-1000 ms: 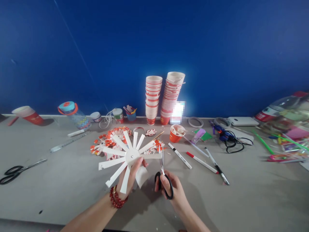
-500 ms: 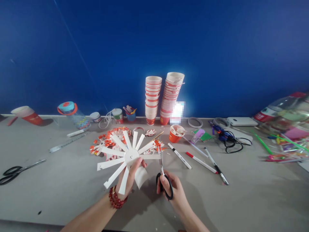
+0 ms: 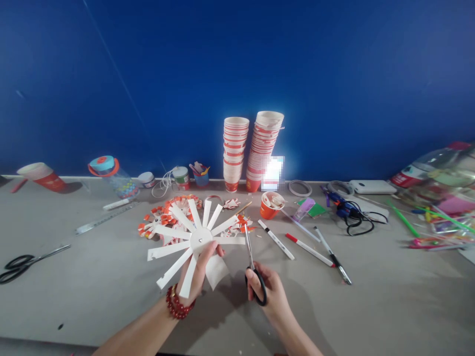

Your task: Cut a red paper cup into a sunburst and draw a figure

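1. Paper flower [image 3: 201, 241]: cut into white strips around a disc, held up over the bench [image 3: 356, 316], between its back edge and its near edge.
2. Just changed: our scissors [image 3: 251, 259] have gone from parted blades to nearly or fully closed ones, at the tip of the strip pointing right. We read this as a snip just finishing at that tip. Whether a piece came off, we cannot tell.
3. Against the earlier frame: the flower has slid slightly left, so its strip now ends just short of the blades. Handle loops have drawn together. Markers and cups lie as they did.
4. Left hand [image 3: 200, 269]: thumb pressed on the disc, fingers mostly hidden beneath it; a firm pinch, no gap seen.
5. Right hand [image 3: 270, 289]: thumb and fingers curled through the handles, drawn close together, gripping the scissors.
6. Nearby: orange scraps [image 3: 241, 223] lie beyond the blades, toward the back edge; a white marker [image 3: 276, 240] lies to the right.
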A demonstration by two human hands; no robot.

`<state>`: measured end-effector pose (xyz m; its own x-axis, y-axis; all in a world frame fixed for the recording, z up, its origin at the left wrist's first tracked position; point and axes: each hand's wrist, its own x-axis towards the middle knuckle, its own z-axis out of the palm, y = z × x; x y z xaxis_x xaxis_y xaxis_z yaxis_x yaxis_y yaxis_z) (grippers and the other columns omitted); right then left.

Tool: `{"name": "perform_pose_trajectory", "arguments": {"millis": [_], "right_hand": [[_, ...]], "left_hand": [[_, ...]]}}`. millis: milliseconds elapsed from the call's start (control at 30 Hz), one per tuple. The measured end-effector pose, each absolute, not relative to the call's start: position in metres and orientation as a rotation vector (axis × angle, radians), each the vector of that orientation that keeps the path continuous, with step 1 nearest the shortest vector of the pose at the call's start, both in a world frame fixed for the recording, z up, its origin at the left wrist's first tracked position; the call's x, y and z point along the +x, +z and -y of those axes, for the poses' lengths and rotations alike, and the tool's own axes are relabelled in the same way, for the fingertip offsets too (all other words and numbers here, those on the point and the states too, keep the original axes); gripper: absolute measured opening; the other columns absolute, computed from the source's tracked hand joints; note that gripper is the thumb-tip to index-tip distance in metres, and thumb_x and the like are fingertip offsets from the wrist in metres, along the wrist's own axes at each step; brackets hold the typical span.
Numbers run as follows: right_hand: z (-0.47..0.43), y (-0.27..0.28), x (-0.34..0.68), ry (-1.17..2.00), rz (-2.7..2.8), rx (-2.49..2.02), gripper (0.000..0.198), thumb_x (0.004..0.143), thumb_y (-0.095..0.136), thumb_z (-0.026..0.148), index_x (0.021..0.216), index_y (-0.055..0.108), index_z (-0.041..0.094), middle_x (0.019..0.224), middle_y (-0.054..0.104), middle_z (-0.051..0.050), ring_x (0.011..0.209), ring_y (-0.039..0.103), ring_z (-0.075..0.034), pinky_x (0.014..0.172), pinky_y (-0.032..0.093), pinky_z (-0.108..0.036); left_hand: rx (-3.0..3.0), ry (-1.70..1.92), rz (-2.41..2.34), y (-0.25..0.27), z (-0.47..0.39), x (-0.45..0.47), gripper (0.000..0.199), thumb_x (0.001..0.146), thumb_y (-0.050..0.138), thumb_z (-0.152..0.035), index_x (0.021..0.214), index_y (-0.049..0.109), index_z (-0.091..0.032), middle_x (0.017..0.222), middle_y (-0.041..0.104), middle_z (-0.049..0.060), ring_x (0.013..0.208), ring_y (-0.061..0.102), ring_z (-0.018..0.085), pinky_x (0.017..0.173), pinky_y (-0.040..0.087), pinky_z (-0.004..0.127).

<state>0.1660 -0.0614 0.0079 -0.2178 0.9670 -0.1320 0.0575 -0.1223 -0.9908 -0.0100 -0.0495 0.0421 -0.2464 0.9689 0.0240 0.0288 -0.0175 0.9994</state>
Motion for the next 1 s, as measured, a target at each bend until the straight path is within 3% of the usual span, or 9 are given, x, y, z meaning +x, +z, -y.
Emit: {"name": "perform_pose_trajectory", "arguments": {"millis": [167,367,567,633,733,833,900,1000], "right_hand": [[0.058,0.014,0.176,1.396,1.362,-1.218,0.056,0.081,0.054,0.069,0.055,0.050,0.020,0.045,0.053,0.000,0.045,0.044,-0.012,0.048,0.032,-0.025],[0.045,0.027,0.209,1.355,1.377,-1.133,0.050,0.085,0.054,0.065,0.075,0.061,0.016,0.065,0.062,-0.003,0.045,0.038,-0.009,0.045,0.030,-0.024],[0.015,0.050,0.240,1.279,1.496,-1.175,0.048,0.084,0.057,0.063,0.077,0.063,0.016,0.053,0.047,0.003,0.050,0.040,-0.012,0.048,0.030,-0.025],[0.004,0.058,0.243,1.266,1.514,-1.185,0.046,0.083,0.059,0.061,0.076,0.063,0.016,0.056,0.048,0.002,0.052,0.041,-0.012,0.049,0.030,-0.025],[-0.009,0.068,0.241,1.311,1.482,-1.148,0.042,0.081,0.063,0.058,0.082,0.064,0.016,0.067,0.057,-0.001,0.057,0.043,-0.012,0.051,0.032,-0.025],[-0.017,0.077,0.231,1.376,1.475,-1.054,0.037,0.076,0.071,0.051,0.089,0.064,0.017,0.080,0.063,-0.003,0.068,0.050,-0.015,0.058,0.038,-0.025],[-0.021,0.080,0.223,1.409,1.516,-1.025,0.033,0.071,0.075,0.046,0.085,0.064,0.018,0.078,0.062,-0.002,0.071,0.052,-0.016,0.062,0.039,-0.025],[-0.025,0.081,0.214,1.425,1.565,-1.063,0.031,0.065,0.079,0.040,0.075,0.061,0.018,0.065,0.055,0.002,0.060,0.046,-0.012,0.055,0.035,-0.024]], "left_hand": [[1.126,1.406,-1.256,0.040,0.047,-0.014,0.037,0.086,0.055,-0.048,0.062,0.059,-0.020,0.070,0.061,0.004,0.077,0.061,0.021,0.084,0.048,0.032],[1.237,1.198,-1.308,0.048,0.048,-0.016,0.042,0.088,0.053,-0.048,0.062,0.064,-0.017,0.069,0.067,0.006,0.080,0.062,0.022,0.088,0.046,0.033],[1.253,1.065,-1.139,0.047,0.048,-0.021,0.036,0.090,0.053,-0.047,0.089,0.072,-0.016,0.095,0.073,0.006,0.101,0.062,0.026,0.098,0.044,0.034],[1.290,1.003,-1.077,0.044,0.048,-0.025,0.035,0.090,0.054,-0.046,0.090,0.072,-0.016,0.096,0.073,0.005,0.102,0.063,0.026,0.099,0.044,0.035],[1.249,0.854,-0.989,0.040,0.047,-0.028,0.037,0.086,0.059,-0.049,0.086,0.071,-0.014,0.079,0.072,0.007,0.077,0.067,0.023,0.075,0.054,0.033],[1.186,0.693,-0.925,0.037,0.046,-0.030,0.039,0.080,0.068,-0.050,0.089,0.070,-0.012,0.072,0.069,0.007,0.059,0.065,0.017,0.051,0.050,0.025],[1.201,0.623,-0.862,0.036,0.045,-0.030,0.040,0.079,0.069,-0.050,0.088,0.069,-0.012,0.072,0.069,0.008,0.056,0.063,0.015,0.049,0.049,0.023],[1.195,0.563,-0.776,0.036,0.042,-0.031,0.041,0.078,0.071,-0.050,0.091,0.068,-0.011,0.074,0.068,0.008,0.054,0.062,0.014,0.050,0.050,0.023]]}}
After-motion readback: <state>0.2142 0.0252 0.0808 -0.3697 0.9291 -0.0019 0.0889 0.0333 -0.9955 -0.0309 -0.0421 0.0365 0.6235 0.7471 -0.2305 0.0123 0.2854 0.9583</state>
